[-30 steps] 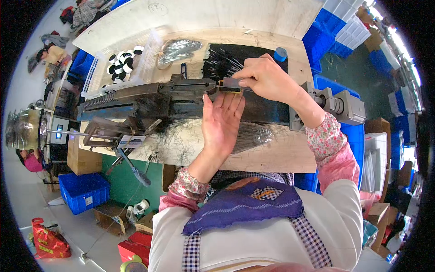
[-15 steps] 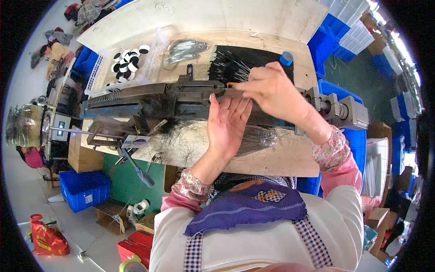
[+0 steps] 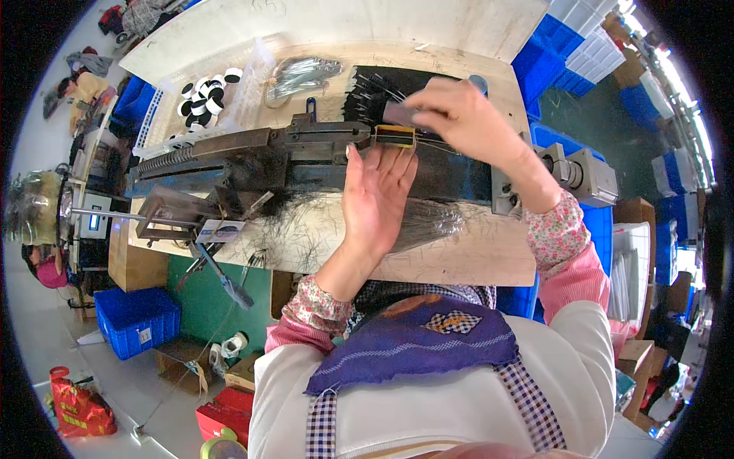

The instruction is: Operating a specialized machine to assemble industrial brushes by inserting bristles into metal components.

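Observation:
My left hand [image 3: 376, 195] lies palm up with its fingers stretched out, their tips against the lower side of a small yellow-edged holder [image 3: 395, 136] at the end of the dark metal machine [image 3: 313, 141]. Thin wires show at the holder's right side. Above and to the right of it, my right hand [image 3: 466, 118] is closed, thumb against fingers. A blurred dark, flat piece [image 3: 399, 115] shows at its fingertips; its kind is unclear. Just behind lies a black cloth [image 3: 363, 96] with thin metal wires on it.
A white plastic basket [image 3: 252, 92] of black-and-white round caps [image 3: 205, 98] stands back left. Near it lies a bag of wires [image 3: 307, 75]. A bundle of thin wires [image 3: 432, 226] sits at the table's front. A motor-like unit [image 3: 585, 180] ends the machine at right.
My right hand has lifted slightly up and left, off the holder, uncovering its yellow edges. My left hand stays palm up beside it. The whole view has shifted a little.

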The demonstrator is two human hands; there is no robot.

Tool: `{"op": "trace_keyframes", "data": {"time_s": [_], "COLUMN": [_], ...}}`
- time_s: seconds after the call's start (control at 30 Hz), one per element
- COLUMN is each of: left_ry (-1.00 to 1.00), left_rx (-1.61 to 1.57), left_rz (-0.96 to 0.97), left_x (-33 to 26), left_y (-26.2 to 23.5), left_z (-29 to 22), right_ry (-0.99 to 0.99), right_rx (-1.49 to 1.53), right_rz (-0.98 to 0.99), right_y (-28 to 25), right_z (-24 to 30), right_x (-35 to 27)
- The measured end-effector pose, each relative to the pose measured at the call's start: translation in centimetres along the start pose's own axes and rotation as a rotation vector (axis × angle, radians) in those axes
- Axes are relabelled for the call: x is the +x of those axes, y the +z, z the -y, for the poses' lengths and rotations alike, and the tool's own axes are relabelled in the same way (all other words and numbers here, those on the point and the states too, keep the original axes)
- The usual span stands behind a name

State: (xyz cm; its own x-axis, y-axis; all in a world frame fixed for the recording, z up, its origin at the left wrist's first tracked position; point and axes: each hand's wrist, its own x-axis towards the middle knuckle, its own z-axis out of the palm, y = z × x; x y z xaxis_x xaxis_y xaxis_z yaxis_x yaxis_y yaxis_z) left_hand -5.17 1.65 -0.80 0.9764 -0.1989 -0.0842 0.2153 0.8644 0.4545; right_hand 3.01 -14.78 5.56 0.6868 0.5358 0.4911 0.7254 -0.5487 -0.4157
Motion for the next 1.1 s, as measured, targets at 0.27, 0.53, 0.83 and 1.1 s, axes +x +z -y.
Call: {"op": "trace_keyframes", "data": {"time_s": [0.27, 0.53, 0.83, 1.1], "left_ry": [0.057, -0.028, 0.016, -0.240], "left_rx": [-0.006, 0.057, 0.139, 0.076], "left_rz": [-0.069, -0.140, -0.171, -0.007], "left_x": [0.0, 0.3, -0.4, -4.5], "left_y": [-0.1, 0.7, 0.3, -1.2], "left_z": [0.1, -0.9, 3.2, 4.0], "right_ry": [0.064, -0.030, 0.312, 0.211], "right_rx": [-0.368, -0.439, -0.015, -0.133], "right_rz": [0.197, 0.202, 0.373, 0.395], "right_y": [0.5, 1.4, 1.6, 7.7], "right_z": [4.4, 4.3, 3.0, 0.8], "right_x": [-1.6, -1.7, -12.9, -17.2]}}
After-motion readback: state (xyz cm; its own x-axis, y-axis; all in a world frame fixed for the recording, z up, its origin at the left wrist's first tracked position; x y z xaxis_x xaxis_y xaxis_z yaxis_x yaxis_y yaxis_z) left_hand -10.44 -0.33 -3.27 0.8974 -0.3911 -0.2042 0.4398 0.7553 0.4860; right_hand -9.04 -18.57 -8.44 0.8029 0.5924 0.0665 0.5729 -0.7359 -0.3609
